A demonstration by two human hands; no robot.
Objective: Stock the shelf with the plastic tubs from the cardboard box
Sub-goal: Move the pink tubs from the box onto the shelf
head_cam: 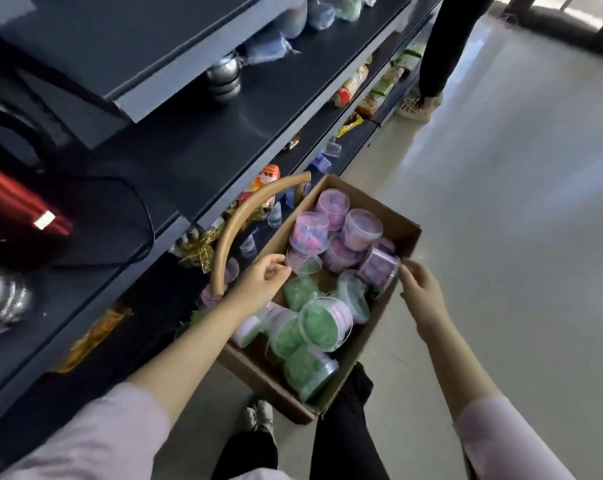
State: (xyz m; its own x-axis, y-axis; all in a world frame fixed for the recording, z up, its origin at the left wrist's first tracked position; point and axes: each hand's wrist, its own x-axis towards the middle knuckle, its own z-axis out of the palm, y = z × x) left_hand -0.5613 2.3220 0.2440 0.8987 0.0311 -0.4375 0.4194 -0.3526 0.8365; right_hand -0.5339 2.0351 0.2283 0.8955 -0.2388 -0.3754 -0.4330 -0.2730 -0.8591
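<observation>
An open cardboard box [402, 226] stands on the floor beside the dark shelf [203, 157]. Several clear plastic tubs lie jumbled in it, purple-pink ones [360, 229] at the far end and green ones [324, 322] nearer me. My left hand [262, 282] reaches in from the left, its loosely curled fingertips at the rim of a pale tub [303, 263]. From the right, my right hand [421, 289] touches with its fingertips the lid end of a purple tub [379, 268] lying on its side. Neither hand lifts a tub.
A tan basket handle [244, 223] arches over the lower shelf next to the box, among small clear containers and gold ribbon. Snack packets [379, 88] line shelves further along. Another person's legs [438, 53] stand at the aisle's far end. Pale floor [501, 202] lies to the right.
</observation>
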